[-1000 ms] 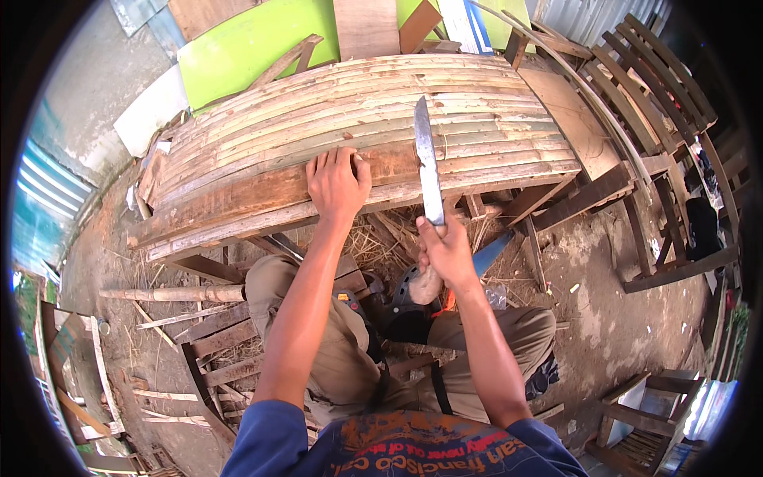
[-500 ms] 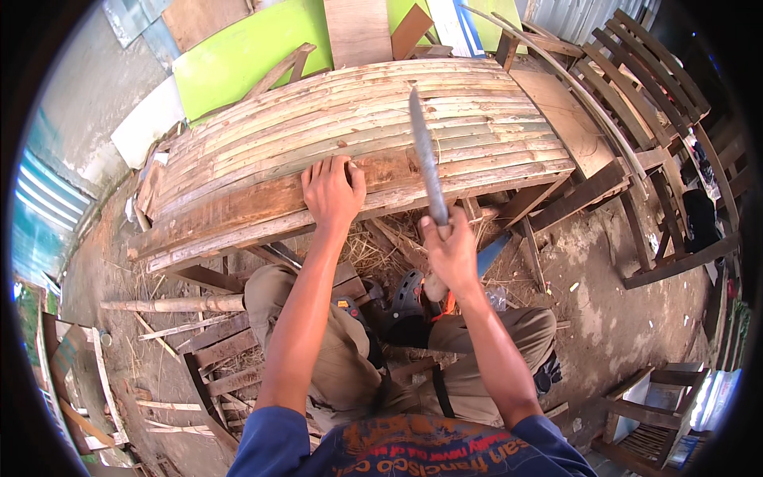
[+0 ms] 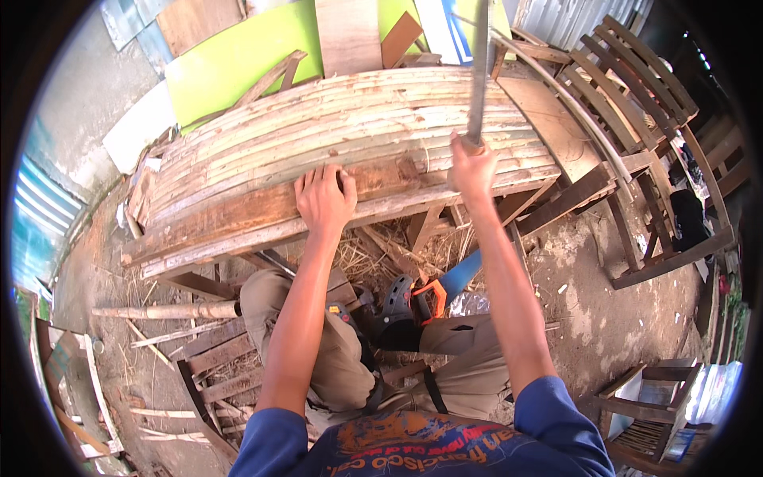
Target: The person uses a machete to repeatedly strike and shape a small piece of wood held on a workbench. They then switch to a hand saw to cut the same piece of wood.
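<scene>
A long brown wooden plank (image 3: pixel 238 208) lies along the near edge of a bamboo-slat bench (image 3: pixel 334 111). My left hand (image 3: pixel 324 199) presses down on it near its middle, fingers bent over the wood. My right hand (image 3: pixel 474 168) is closed round the handle of a machete (image 3: pixel 478 87), raised beyond the plank's right end. The grey blade points away and up, its tip cut off by the upper rim of the picture. The fist hides most of the handle.
A handsaw (image 3: pixel 435 298) with an orange handle and blue blade rests by my shoe (image 3: pixel 397 298). Wooden frames (image 3: pixel 648 75) stand at right. Bright green panels (image 3: pixel 246 56) lean behind the bench. Straw and wood scraps (image 3: pixel 214 350) litter the ground, and a bamboo pole (image 3: pixel 167 308) lies at left.
My right hand has lifted the machete up, away from me and to the right. My left hand stays on the plank, while the whole view has shifted slightly.
</scene>
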`<act>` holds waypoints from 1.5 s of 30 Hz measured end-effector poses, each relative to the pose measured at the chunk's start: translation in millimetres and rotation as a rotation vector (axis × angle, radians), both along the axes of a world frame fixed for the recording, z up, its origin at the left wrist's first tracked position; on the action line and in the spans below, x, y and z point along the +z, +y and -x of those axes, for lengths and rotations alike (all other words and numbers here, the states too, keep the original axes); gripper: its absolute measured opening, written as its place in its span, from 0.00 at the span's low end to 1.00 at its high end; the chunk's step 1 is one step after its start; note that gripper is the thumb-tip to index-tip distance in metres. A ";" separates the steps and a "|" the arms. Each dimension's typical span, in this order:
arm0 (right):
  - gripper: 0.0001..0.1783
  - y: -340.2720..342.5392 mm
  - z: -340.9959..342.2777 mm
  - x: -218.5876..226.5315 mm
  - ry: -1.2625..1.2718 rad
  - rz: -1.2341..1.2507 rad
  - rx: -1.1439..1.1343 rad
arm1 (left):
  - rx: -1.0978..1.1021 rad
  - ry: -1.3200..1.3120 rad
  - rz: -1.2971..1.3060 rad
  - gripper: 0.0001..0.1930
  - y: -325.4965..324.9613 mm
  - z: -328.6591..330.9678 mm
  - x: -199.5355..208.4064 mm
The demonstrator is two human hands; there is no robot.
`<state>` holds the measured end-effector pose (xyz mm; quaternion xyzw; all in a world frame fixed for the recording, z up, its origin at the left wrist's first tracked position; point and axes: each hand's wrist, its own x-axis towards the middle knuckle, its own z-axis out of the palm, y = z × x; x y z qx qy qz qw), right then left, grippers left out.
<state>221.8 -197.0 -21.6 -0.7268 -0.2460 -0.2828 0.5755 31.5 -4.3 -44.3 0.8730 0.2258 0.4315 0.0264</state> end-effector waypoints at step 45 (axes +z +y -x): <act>0.19 32.6 26.6 27.4 0.582 -0.041 0.173 | 0.049 -0.028 -0.051 0.12 11.6 6.6 -0.8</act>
